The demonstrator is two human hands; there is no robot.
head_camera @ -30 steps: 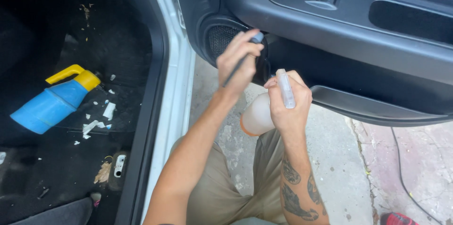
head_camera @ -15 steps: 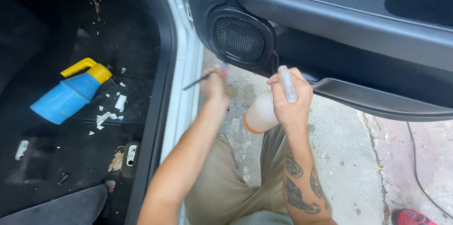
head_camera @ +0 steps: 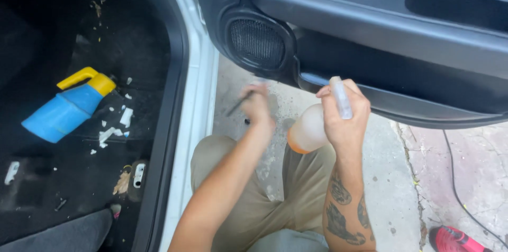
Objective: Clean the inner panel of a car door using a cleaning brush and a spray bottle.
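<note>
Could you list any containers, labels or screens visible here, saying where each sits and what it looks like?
Blue jug: lying on its side on the dark car floor, yellow cap and handle.
Spray bottle: in the right hand, translucent whitish body, orange base, pale nozzle.
No labels or screens can be made out.

Matt black plastic door panel (head_camera: pixel 370 24), translucent plastic spray bottle (head_camera: pixel 309 130), rough concrete ground (head_camera: pixel 386 178).

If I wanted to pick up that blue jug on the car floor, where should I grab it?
Probably by the yellow handle of the blue jug, coming from above. The jug lies on its side on the car floor, with the handle arching off the cap end, clear for fingers.
</note>
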